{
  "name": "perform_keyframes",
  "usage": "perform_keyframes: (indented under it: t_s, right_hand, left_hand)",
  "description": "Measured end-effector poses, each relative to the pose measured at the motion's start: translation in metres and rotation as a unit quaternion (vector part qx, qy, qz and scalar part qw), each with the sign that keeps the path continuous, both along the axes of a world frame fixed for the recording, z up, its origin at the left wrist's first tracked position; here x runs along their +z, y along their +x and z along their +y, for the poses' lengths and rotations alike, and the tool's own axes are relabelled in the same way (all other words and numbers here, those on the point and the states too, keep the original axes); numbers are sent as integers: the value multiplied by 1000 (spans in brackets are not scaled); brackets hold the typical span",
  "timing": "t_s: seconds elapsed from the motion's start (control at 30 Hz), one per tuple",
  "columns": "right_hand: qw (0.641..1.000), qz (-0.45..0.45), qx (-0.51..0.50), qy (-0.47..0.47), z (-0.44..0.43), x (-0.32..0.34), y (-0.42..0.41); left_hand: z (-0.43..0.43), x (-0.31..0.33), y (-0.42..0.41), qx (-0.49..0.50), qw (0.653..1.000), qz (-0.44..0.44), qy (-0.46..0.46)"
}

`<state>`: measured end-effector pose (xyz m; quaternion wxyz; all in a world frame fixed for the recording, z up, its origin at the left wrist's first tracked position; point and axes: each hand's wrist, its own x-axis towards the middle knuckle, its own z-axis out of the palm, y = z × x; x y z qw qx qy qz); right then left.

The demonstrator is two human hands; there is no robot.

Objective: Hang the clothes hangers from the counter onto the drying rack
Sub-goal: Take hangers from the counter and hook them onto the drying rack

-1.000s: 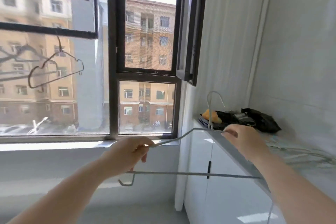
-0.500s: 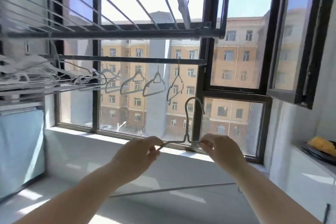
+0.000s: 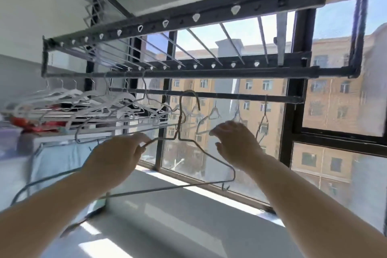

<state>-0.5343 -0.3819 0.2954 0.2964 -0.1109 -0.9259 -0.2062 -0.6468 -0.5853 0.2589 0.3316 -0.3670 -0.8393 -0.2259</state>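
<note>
Moved since the earlier frame: the wire hanger (image 3: 178, 132) is raised from below the rack, and its hook, then free in the air, is now set over the lower rail (image 3: 230, 96) of the drying rack (image 3: 230, 73); the right hand (image 3: 238, 142), then pinching the wire, is taken off it. Left hand (image 3: 117, 153): the hanger's left shoulder is pinched between thumb and fingertips. Right hand: held just beside the right shoulder, fingers loosely spread and slightly bent, nothing gripped; contact with the wire cannot be told. Hanger: hung tilted, its bottom bar sloped down towards the left forearm. Same rail, to the right: further wire hangers (image 3: 262, 123) are hung apart. Left: a crowded group of white hangers (image 3: 94, 100) is hung from the rack. Behind: a dark-framed window (image 3: 290, 123), through which tan apartment blocks (image 3: 335, 100) are seen.
</note>
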Motion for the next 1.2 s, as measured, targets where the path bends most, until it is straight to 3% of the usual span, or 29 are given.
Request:
perform_keyframes:
  t_s: [0.2,0.37,0.57,0.93,1.2]
  right_hand:
    - [984,82,-89,130,25,69,-9]
    - [984,88,-86,126,34,95,-18]
    - [975,136,-151,90,45,113,-25]
    - [975,167,-104,106,76,103,-35]
    - [977,172,-93,87,77,100,-42]
  left_hand:
    - [11,46,-31,54,997,3,63]
    - [35,65,-48,64,994,0,88]
    - [60,74,-67,100,991,-4,88]
    - [78,76,-92,118,979,-45,161]
    - [90,81,-111,87,985,-52,137]
